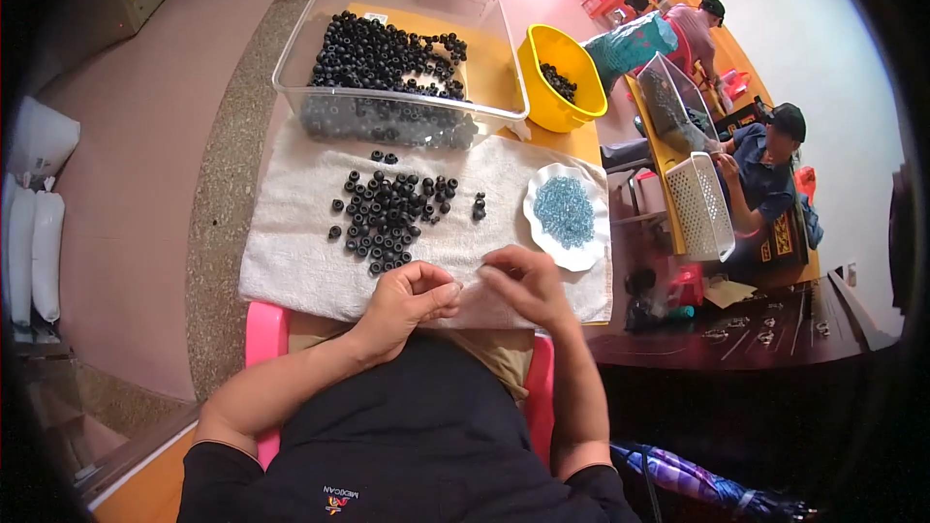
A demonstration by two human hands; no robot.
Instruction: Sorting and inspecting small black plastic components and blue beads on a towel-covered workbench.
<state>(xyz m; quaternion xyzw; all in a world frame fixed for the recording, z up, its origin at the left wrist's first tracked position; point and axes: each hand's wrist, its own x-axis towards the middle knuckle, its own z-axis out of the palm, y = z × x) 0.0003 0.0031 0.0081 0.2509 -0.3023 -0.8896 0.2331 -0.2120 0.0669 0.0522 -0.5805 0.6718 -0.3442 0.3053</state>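
My left hand [415, 302] is closed in a pinch, thumb against fingertips, at the near edge of a white towel [291, 232]. Just right of it, my right hand [531, 289] also pinches, its fingertips a short gap away. Whatever lies between the fingers is too small to make out. Beyond the left hand is a loose pile of round black beads [387, 213] with holes through them. A few more black beads [479, 206] stand apart to the right. Beyond my right hand, a white scalloped dish [586, 258] holds many small blue glassy beads [564, 211].
A large clear plastic bin [499, 48] of black parts stands at the far side, beside a yellow tub [534, 77] with more. Two people work at a table on the right, near a white perforated basket [699, 208]. A pink chair [265, 329] surrounds me.
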